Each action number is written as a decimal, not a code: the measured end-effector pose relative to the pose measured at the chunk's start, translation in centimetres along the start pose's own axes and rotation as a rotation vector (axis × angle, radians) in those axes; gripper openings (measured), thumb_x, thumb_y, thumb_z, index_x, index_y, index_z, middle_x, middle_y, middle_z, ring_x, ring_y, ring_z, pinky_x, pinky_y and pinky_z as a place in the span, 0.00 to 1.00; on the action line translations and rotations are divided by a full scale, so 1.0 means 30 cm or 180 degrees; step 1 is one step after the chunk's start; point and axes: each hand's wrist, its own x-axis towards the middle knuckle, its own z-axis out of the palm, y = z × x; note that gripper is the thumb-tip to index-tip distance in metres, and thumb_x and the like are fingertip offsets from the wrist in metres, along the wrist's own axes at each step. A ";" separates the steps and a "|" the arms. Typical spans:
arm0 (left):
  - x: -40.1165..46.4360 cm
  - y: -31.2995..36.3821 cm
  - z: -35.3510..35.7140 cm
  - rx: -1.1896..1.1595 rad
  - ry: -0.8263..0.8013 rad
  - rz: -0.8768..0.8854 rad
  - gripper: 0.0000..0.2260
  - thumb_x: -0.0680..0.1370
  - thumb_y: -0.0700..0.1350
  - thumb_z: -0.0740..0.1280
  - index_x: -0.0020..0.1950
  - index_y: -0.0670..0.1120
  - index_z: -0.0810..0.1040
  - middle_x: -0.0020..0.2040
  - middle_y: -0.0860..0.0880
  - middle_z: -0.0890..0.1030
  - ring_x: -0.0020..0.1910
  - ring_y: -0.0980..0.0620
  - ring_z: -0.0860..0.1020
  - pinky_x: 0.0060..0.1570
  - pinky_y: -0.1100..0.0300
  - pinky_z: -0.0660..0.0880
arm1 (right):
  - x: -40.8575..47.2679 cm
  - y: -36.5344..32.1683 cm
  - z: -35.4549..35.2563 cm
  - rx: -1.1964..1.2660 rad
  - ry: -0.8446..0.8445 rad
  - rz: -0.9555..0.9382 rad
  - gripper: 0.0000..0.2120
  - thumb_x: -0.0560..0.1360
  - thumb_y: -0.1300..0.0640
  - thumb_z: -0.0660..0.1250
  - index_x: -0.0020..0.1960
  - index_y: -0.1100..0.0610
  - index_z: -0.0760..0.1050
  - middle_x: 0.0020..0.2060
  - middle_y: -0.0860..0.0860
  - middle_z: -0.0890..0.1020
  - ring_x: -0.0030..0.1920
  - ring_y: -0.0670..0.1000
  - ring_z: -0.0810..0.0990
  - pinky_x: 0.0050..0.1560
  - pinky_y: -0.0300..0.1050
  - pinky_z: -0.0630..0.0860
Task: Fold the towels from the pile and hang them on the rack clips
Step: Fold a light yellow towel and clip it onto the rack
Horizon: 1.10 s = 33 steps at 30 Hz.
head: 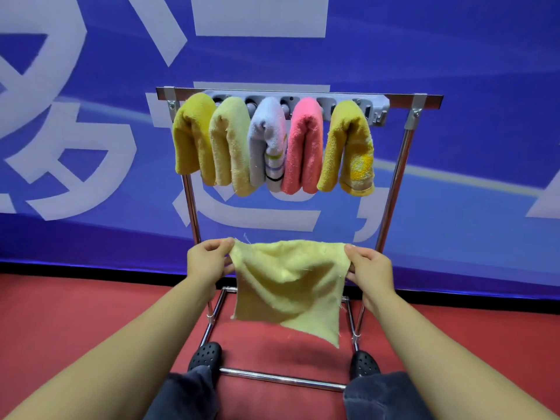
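Observation:
A pale yellow towel (288, 283) hangs spread in the air in front of the rack. My left hand (209, 259) pinches its upper left corner and my right hand (368, 268) pinches its upper right corner. Behind it stands a metal rack (394, 183) with a grey clip strip (378, 112) along the top bar. Several folded towels hang from the strip: mustard (191, 140), pale yellow (230, 147), white striped (268, 140), pink (304, 147) and a patterned mustard one (351, 147).
The rack's base frame (281, 378) lies on red carpet (60, 313), with my two black shoes (206, 356) at its front corners. A blue banner wall (469, 86) stands close behind the rack. No towel pile is in view.

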 end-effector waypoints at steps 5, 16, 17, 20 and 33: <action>-0.050 -0.052 0.092 0.0020 -0.0324 -0.0020 0.05 0.80 0.41 0.72 0.50 0.39 0.83 0.46 0.40 0.85 0.44 0.45 0.86 0.38 0.57 0.83 | -0.053 0.006 0.077 -0.0308 -0.0236 -0.0221 0.08 0.74 0.51 0.75 0.46 0.55 0.84 0.40 0.58 0.87 0.39 0.56 0.83 0.52 0.66 0.82; -0.148 -0.084 0.217 0.0129 -0.0833 0.0028 0.06 0.81 0.41 0.69 0.53 0.41 0.85 0.48 0.44 0.87 0.48 0.51 0.85 0.44 0.54 0.84 | -0.113 0.010 0.191 -0.0514 -0.0619 -0.0387 0.04 0.77 0.55 0.73 0.44 0.52 0.85 0.40 0.51 0.88 0.46 0.54 0.88 0.53 0.61 0.83; -0.150 -0.084 0.221 0.0127 -0.0849 0.0021 0.06 0.81 0.41 0.70 0.53 0.41 0.85 0.48 0.43 0.87 0.48 0.50 0.85 0.46 0.53 0.85 | -0.117 0.009 0.196 -0.0551 -0.0629 -0.0436 0.04 0.77 0.56 0.73 0.44 0.52 0.85 0.40 0.51 0.88 0.46 0.53 0.88 0.53 0.60 0.83; -0.163 -0.077 0.233 0.0049 -0.0871 0.0051 0.04 0.79 0.39 0.73 0.49 0.39 0.85 0.46 0.39 0.87 0.44 0.48 0.86 0.46 0.53 0.84 | -0.128 0.005 0.211 -0.0571 -0.0677 -0.0500 0.04 0.76 0.55 0.74 0.45 0.54 0.86 0.40 0.50 0.88 0.45 0.51 0.88 0.53 0.59 0.83; -0.172 -0.038 0.237 -0.0356 -0.0943 -0.0298 0.13 0.83 0.48 0.66 0.51 0.39 0.85 0.43 0.43 0.87 0.46 0.46 0.87 0.53 0.55 0.83 | -0.134 -0.008 0.223 -0.0838 -0.0973 -0.0838 0.06 0.73 0.52 0.77 0.48 0.52 0.87 0.42 0.45 0.88 0.47 0.44 0.86 0.52 0.46 0.83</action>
